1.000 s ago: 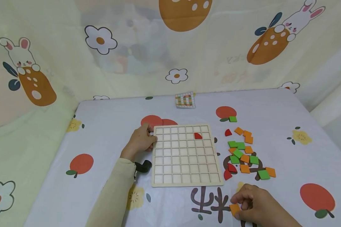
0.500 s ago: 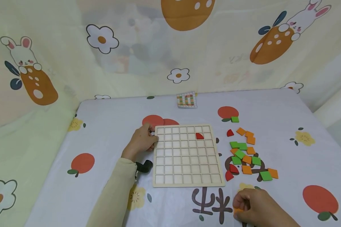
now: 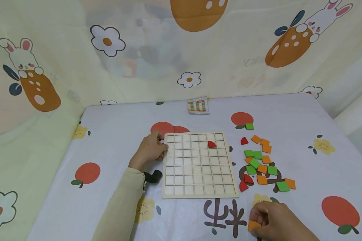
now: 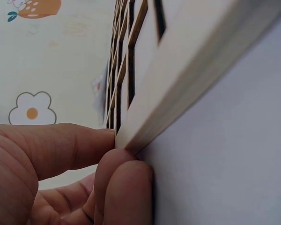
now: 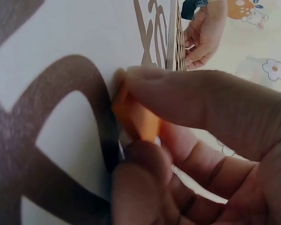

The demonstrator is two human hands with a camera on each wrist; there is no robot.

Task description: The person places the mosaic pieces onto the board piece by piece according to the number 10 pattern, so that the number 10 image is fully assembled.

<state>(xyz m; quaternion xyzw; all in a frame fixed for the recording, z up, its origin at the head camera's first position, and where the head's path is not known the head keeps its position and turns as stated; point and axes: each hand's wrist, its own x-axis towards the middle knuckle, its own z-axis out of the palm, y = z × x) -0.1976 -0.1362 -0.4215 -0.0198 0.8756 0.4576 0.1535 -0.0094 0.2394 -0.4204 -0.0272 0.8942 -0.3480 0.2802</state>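
Note:
A square wooden grid board (image 3: 196, 195) lies on the table with a red quarter-round tile (image 3: 212, 144) in one of its upper right cells. My left hand (image 3: 149, 149) pinches the board's left edge near the upper corner; in the left wrist view the thumb lies on top and fingertips (image 4: 129, 187) sit against the side. Near the front edge of the table, my right hand (image 3: 273, 221) holds an orange square tile (image 3: 253, 225) between thumb and fingers. The right wrist view shows that orange tile (image 5: 140, 115) close to the cloth, partly covered by the fingers.
Loose green tiles (image 3: 282, 186), orange tiles (image 3: 262, 180) and red quarter-round tiles (image 3: 243, 186) are scattered right of the board, some overlapping. A small patterned card (image 3: 198, 105) stands at the back against the printed curtain (image 3: 157, 67). Printed cloth (image 3: 114, 130) covers the table.
The orange tile was plainly visible in my right hand, then mostly hidden by the fingers, and now shows again, slightly further right. My left hand stays on the board.

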